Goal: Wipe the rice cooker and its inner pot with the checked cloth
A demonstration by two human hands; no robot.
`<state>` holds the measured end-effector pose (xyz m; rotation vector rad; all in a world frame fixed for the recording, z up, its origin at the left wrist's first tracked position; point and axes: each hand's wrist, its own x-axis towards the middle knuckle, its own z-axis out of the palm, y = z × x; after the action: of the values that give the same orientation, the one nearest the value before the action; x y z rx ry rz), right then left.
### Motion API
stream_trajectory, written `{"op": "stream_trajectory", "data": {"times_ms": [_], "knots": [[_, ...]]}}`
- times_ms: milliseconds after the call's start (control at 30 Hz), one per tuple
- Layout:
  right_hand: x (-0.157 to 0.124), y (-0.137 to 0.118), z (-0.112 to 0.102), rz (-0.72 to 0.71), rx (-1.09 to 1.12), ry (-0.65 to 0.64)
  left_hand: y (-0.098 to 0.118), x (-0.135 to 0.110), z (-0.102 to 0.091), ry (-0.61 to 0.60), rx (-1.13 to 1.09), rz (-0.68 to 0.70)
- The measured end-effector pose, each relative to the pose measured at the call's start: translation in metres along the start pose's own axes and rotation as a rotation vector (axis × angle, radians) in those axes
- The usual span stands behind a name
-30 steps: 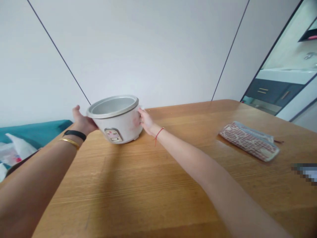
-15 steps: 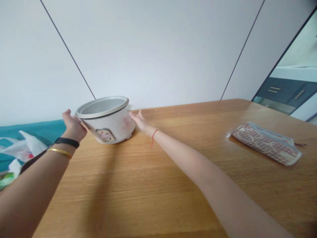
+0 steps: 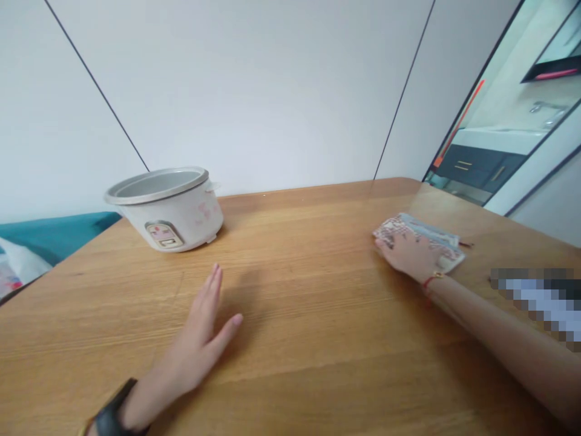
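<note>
Two hands in view, both bare. Left hand [image 3: 200, 339]: open, fingers straight and together, thumb out, holding nothing; low over the table [image 3: 318, 363] near its front edge, contact with the wood not determinable. Black band [image 3: 113, 415] at that wrist. Right hand [image 3: 411, 254]: palm down on the folded patterned cloth [image 3: 424, 224], fingers spread across its near half, no closed grip visible; red string [image 3: 429, 282] at the wrist. Cloth: flat on the table at far right, close to the right-hand corner, far edge uncovered. White cooker pot [image 3: 170, 209]: lidless, upright, far left of the table by the wall, well apart from both hands, untouched. Teal surface [image 3: 54, 233] beyond the left table edge.

Judgement, step in hand: taking hold of the cloth with the right hand.

Notes for doing it well:
- Press lightly through the palm to stop the layers sliding on smooth wood.
- Curl fingertips under the far edge and thumb under the near one, to catch all layers at once rather than the top one only.
- Lift straight up ahead of any sideways move, to protect the fold.
- Hold left hand flat, clear of the pot.

Risks, judged: layers fanning open if pinched at a single corner; skidding across the wood if pulled without lift.
</note>
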<state>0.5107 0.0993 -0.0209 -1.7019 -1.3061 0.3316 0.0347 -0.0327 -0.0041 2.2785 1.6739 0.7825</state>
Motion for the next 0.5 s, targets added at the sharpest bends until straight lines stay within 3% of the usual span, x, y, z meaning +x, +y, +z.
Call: {"op": "stream_trajectory", "data": {"times_ms": [33, 100, 200, 267, 367, 500], "knots": [[-0.022, -0.012, 0.010, -0.046, -0.182, -0.039, 0.013, 0.006, 0.010, -0.070, 0.013, 0.067], [-0.071, -0.048, 0.032, -0.280, -0.330, -0.279, 0.039, 0.022, 0.028, -0.201, 0.017, 0.178], [-0.128, -0.099, 0.051, -0.627, -0.131, -0.634, 0.073, 0.042, 0.046, -0.285, 0.007, 0.257], [-0.144, -0.113, 0.050, -0.733, -0.041, -0.721, 0.082, 0.048, 0.046, -0.300, 0.046, 0.243], [-0.133, -0.096, 0.042, -0.709, -0.039, -0.636, 0.063, 0.050, 0.025, -0.268, 0.203, 0.090], [-0.094, -0.048, 0.045, -0.426, 0.013, -0.414, -0.007, 0.054, -0.021, -0.087, 0.325, -0.193]]}}
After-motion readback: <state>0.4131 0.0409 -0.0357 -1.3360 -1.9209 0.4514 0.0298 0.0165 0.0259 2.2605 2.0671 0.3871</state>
